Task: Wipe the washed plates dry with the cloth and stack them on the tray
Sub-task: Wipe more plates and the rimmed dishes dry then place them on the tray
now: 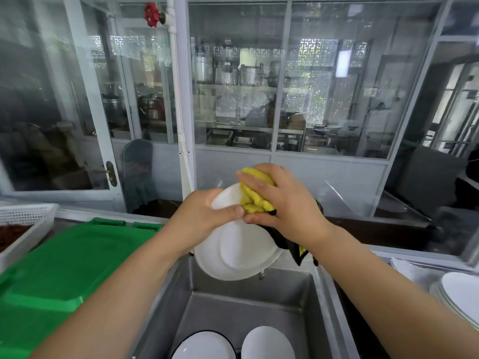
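Observation:
My left hand (207,216) grips a white plate (238,252) by its upper rim and holds it tilted above the steel sink (259,307). My right hand (282,203) grips a yellow and black cloth (255,195) and presses it against the plate's top edge. The cloth's dark end hangs down behind the plate. Two more white plates (267,344) lie in the sink at the bottom of the view. A stack of white plates (458,296) sits at the right edge; what it rests on is hidden.
A green plastic lid or tray (67,270) covers the counter to the left of the sink. A white perforated basket (23,229) stands at the far left. Glass partitions (233,99) rise behind the counter.

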`<control>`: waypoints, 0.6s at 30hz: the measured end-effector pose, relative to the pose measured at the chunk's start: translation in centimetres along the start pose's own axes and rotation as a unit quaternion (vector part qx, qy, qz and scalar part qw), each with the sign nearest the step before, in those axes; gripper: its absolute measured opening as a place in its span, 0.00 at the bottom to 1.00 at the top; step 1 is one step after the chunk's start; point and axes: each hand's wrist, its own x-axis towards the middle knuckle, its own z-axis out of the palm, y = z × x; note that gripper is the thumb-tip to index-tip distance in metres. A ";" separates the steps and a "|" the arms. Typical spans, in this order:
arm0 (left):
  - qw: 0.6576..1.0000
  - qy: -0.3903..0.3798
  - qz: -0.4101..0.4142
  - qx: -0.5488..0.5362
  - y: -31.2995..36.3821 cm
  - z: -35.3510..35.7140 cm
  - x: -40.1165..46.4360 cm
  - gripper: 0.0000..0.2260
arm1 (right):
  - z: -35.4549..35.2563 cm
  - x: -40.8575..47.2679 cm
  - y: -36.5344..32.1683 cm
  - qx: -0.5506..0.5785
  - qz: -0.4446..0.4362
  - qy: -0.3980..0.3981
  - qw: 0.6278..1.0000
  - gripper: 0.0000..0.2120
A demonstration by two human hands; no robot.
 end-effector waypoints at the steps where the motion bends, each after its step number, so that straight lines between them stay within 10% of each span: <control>1: 1.000 0.018 0.003 -0.008 0.1 0.0 -0.1 0.10 | 0.1 -0.2 0.3 0.036 0.027 0.016 0.999 0.32; 12: 0.958 0.185 0.063 -0.208 1.1 1.0 0.2 0.07 | 4.9 -2.4 -1.3 0.498 0.378 0.291 0.724 0.30; 15: 0.962 0.122 0.037 -0.242 0.4 -0.1 0.3 0.11 | 4.1 -2.5 -0.6 0.484 0.376 0.295 0.733 0.29; 18: 0.976 0.062 -0.008 -0.210 0.2 -2.4 0.6 0.11 | 2.8 -2.9 0.1 0.398 0.346 0.235 0.817 0.34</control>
